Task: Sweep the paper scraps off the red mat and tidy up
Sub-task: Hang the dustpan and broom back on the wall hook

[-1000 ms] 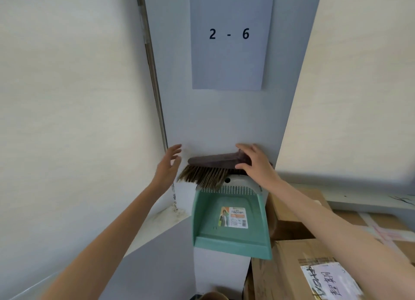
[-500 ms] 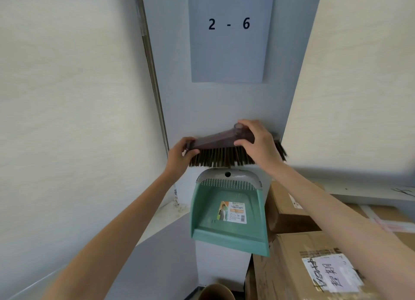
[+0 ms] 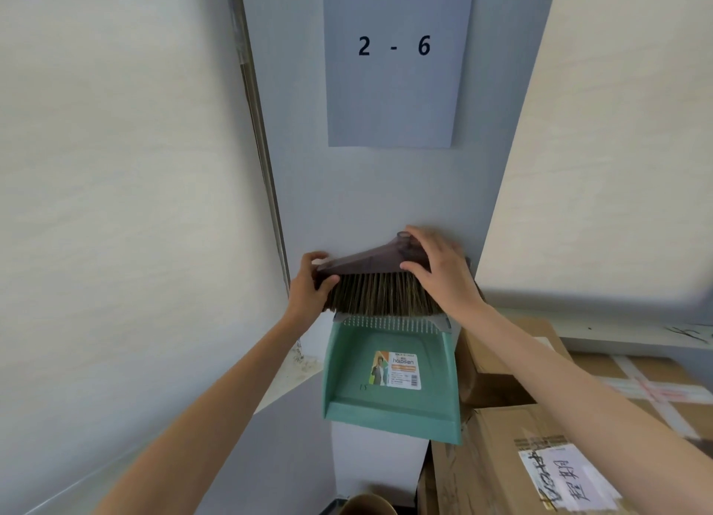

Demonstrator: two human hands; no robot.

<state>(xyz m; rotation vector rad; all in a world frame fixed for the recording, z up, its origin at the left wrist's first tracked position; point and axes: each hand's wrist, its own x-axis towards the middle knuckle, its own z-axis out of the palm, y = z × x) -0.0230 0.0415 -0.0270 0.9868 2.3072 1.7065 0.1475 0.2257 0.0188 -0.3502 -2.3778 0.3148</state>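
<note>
A dark brown broom head (image 3: 372, 262) with tan bristles is held level against the grey wall panel. My left hand (image 3: 312, 285) grips its left end. My right hand (image 3: 440, 267) wraps over its top right, near the open handle socket. No broom handle is visible. Directly below hangs a teal dustpan (image 3: 389, 395) with a label on its face, its toothed upper edge touching the bristles. The red mat and the paper scraps are out of view.
Taped cardboard boxes (image 3: 540, 456) are stacked at the lower right, close beside the dustpan. A sheet marked "2 - 6" (image 3: 393, 59) is stuck on the wall above. A round brown rim (image 3: 366, 505) shows at the bottom edge. A white ledge (image 3: 285, 379) runs at the left.
My left hand went from open beside the broom head to gripping its left end. Both hands lifted and levelled the broom head above the dustpan.
</note>
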